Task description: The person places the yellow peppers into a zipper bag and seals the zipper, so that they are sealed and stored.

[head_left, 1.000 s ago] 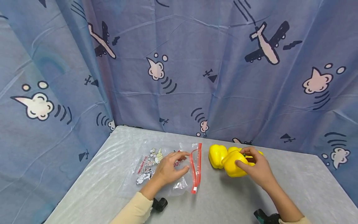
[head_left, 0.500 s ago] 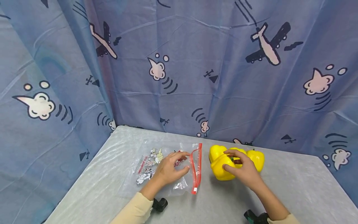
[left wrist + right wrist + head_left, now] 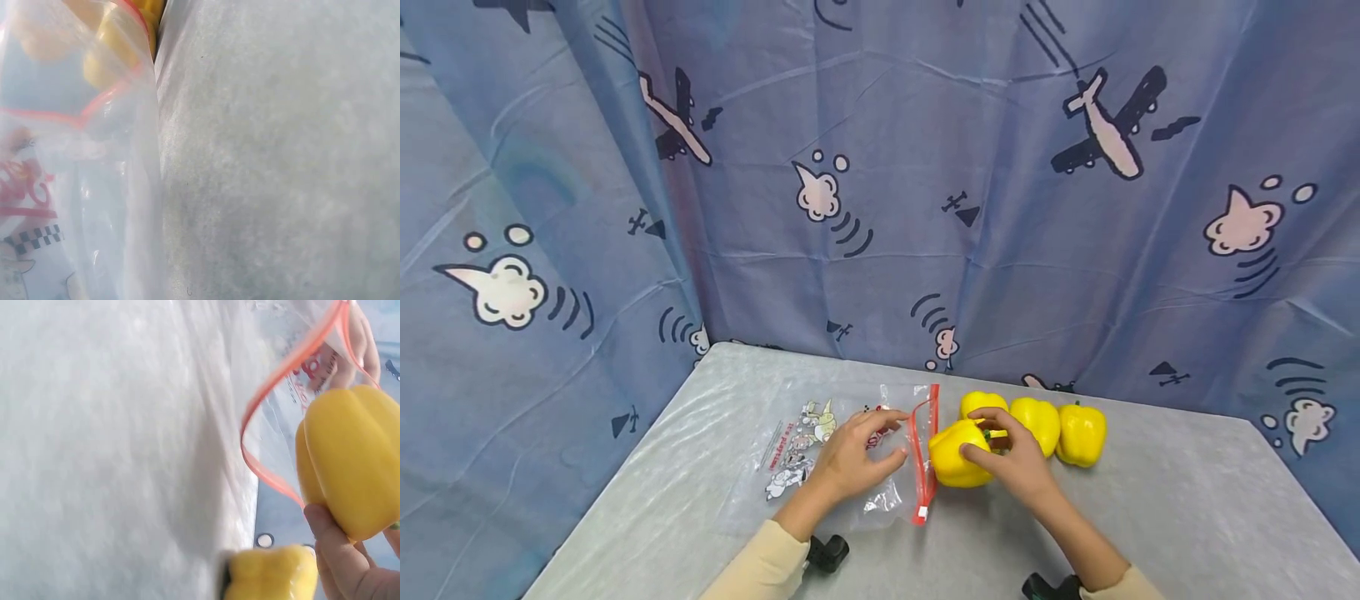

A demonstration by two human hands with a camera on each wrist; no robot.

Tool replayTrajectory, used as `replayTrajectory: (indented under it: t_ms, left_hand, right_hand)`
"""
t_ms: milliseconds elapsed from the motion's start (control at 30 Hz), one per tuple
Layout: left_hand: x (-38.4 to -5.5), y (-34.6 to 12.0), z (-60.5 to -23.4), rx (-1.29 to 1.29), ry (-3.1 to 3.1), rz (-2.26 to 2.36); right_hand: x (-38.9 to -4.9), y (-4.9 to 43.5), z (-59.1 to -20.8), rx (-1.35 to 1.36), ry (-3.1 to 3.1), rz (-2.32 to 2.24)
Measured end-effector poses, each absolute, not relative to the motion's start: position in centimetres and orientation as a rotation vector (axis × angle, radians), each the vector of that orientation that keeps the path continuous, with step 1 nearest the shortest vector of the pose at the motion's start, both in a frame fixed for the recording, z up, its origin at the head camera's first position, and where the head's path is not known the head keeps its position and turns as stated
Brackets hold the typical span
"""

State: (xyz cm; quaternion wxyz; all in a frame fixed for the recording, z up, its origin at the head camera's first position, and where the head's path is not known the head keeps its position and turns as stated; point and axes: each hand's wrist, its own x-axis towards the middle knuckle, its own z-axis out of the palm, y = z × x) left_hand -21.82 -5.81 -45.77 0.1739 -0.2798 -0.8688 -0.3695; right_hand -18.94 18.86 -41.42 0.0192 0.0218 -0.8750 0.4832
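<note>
My right hand (image 3: 1015,457) grips a yellow bell pepper (image 3: 957,454), fingers and thumb around its stem end. The pepper's blunt end overlaps the red-edged mouth of a clear zip bag (image 3: 752,500). In the right wrist view the held pepper (image 3: 350,462) is right by the red strip (image 3: 281,369), which stands apart as a loop. My left hand (image 3: 853,454) is over the printed bag, thumb and index finger spread, the index fingertip right at the red strip. Through the plastic in the left wrist view, yellow pepper (image 3: 112,53) shows beyond the mouth.
Three more yellow peppers, a left one (image 3: 981,406), a middle one (image 3: 1039,421) and a right one (image 3: 1081,435), stand in a row behind and right of my right hand. The pale table (image 3: 1187,492) ends at a blue patterned curtain (image 3: 880,275). White slider (image 3: 922,512) sits at the strip's near end.
My right hand has carried the pepper leftward from the row to the bag's mouth, uncovering the middle and right peppers. The left hand and bag stay nearly in place.
</note>
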Motion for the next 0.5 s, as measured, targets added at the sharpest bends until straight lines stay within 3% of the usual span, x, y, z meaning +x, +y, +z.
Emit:
replayTrajectory:
  t_ms: [500]
  left_hand:
    - [-21.8, -5.6, -46.0, -0.785, -2.499, -1.058]
  right_hand:
    - [-19.2, 16.9, -43.1, 0.059, -2.738, 1.598]
